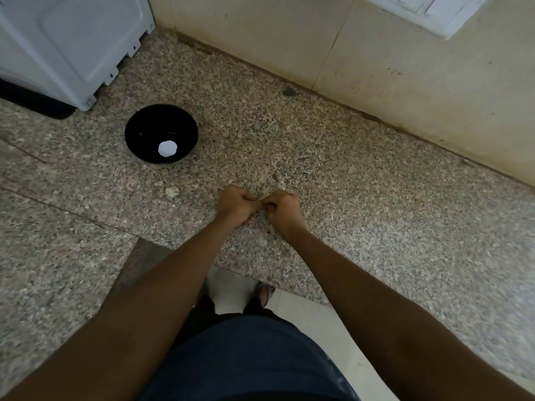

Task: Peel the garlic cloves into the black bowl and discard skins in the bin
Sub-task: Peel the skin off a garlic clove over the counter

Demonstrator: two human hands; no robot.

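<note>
A black bowl (pixel 161 134) stands on the speckled granite counter at the left, with one white peeled garlic clove (pixel 167 148) lying in it. My left hand (pixel 236 205) and my right hand (pixel 282 209) meet over the counter's middle, fingers curled, fingertips touching each other. They pinch something small between them; it is hidden by the fingers, so I cannot make out the clove itself. A scrap of pale garlic skin (pixel 172 191) lies on the counter between the bowl and my left hand.
A white appliance (pixel 66 44) stands at the back left. A cream tiled wall (pixel 376 53) runs along the counter's far edge. The counter's front edge is just below my hands, with white floor tiles (pixel 315 322) and my foot beneath. No bin is in view.
</note>
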